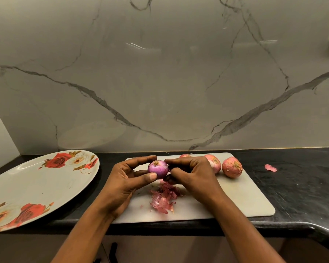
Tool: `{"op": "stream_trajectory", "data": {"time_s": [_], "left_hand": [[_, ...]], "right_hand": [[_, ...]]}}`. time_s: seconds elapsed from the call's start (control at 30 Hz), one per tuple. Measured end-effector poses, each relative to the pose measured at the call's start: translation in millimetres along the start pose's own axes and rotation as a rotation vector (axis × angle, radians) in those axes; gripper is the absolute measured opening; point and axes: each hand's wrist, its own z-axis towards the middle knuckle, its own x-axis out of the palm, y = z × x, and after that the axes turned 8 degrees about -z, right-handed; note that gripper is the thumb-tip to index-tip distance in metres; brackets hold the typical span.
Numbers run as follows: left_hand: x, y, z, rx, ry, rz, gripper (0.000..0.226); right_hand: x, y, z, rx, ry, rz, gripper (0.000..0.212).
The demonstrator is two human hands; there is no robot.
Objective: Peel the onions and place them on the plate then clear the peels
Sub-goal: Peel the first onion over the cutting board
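The left hand (125,179) grips the held onion (158,168) between thumb and curled fingers, root tuft upward. The right hand (194,177) has its fingers curled against the onion's right flank and pinches there; whether a shred of skin lies between the fingertips cannot be told. The held onion is raised above the cutting board (235,196), between the two hands, and looks glossy purple and largely stripped. Risk one: a bare bulb is slick, and a hard tug by the right hand against the left hand's light hold could squirt it loose, to drop into the peel pile (163,198) directly beneath both hands or roll toward the desk (302,186) front edge near the wrists. Risk two: three unpeeled onions (232,167) sit just behind and to the right of the right hand. They are round and unrestrained, and a careless swing of that wrist would likely set them rolling. Risk three: the plate (36,186) lies well left of the left hand, so the transfer crosses open desk — a loose carry could lose the onion short of the rim. Risk four: the peels are light, and a stray peel (271,168) lies far right of the right hand, off the board — likely to be overlooked at clearing.
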Motion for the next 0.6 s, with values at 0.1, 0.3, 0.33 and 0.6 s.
{"op": "stream_trajectory", "data": {"time_s": [0.1, 0.3, 0.33, 0.6], "left_hand": [[-0.6, 0.2, 0.3, -0.002, -0.002, 0.007, 0.059], [-1.9, 0.9, 1.3, 0.002, 0.002, 0.000, 0.059], [-2.2, 1.2, 1.4, 0.004, 0.003, 0.002, 0.058], [-2.6, 1.1, 1.4, 0.004, 0.008, 0.007, 0.059]], "right_hand": [[-0.5, 1.8, -0.9, 0.007, 0.001, 0.020, 0.028], [-1.6, 3.5, -2.4, 0.003, 0.023, 0.007, 0.030], [-1.8, 3.6, -2.5, 0.004, 0.026, 0.006, 0.030], [-1.8, 3.6, -2.0, 0.000, 0.048, 0.018, 0.029]]}}
